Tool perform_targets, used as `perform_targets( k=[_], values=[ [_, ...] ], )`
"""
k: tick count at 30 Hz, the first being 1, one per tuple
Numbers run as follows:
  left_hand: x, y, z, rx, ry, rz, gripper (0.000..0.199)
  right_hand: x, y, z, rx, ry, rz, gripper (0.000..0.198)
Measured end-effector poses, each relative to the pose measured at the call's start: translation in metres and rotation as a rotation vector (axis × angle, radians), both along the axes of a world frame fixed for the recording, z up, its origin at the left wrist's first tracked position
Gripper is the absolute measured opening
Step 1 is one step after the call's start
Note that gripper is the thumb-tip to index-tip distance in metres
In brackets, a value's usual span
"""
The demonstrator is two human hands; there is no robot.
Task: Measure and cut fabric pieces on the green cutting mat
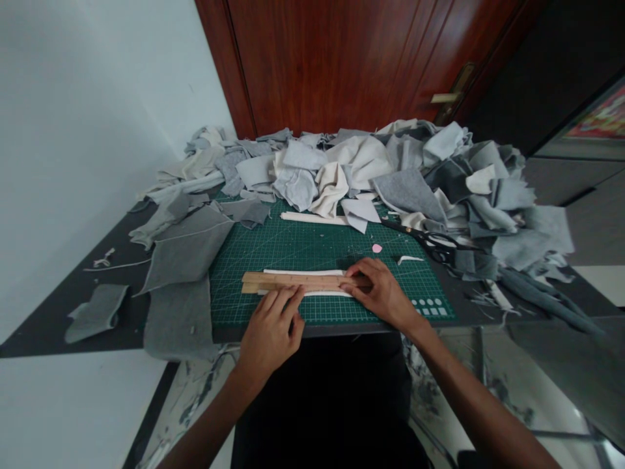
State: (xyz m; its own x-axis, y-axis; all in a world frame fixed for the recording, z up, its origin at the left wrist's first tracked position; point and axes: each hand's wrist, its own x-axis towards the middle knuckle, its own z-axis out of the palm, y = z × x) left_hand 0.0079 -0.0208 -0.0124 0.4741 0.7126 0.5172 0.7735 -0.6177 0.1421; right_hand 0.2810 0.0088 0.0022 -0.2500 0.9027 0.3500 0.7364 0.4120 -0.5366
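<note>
On my feed, the left hand (273,329) rests on the ruler (276,279), grip apart; the right hand (379,292) spans its right end, whether clamped I cannot tell.
</note>
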Motion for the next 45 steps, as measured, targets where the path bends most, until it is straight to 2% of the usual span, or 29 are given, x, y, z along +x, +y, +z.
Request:
perform_targets(
  k=[7, 31, 45],
  values=[
    [0.001, 0.0, 0.0, -0.019, -0.024, 0.001, 0.046, 0.004, 0.015, -0.008, 0.021, 0.018, 0.009, 0.04],
    [0.002, -0.002, -0.001, -0.016, -0.038, 0.016, 0.046, -0.001, 0.033, -0.008, 0.041, 0.021, -0.043, 0.024],
    [-0.001, 0.001, 0.003, -0.056, -0.069, -0.017, 0.047, 0.003, 0.04, -0.006, 0.01, 0.03, 0.027, 0.016]
  ],
)
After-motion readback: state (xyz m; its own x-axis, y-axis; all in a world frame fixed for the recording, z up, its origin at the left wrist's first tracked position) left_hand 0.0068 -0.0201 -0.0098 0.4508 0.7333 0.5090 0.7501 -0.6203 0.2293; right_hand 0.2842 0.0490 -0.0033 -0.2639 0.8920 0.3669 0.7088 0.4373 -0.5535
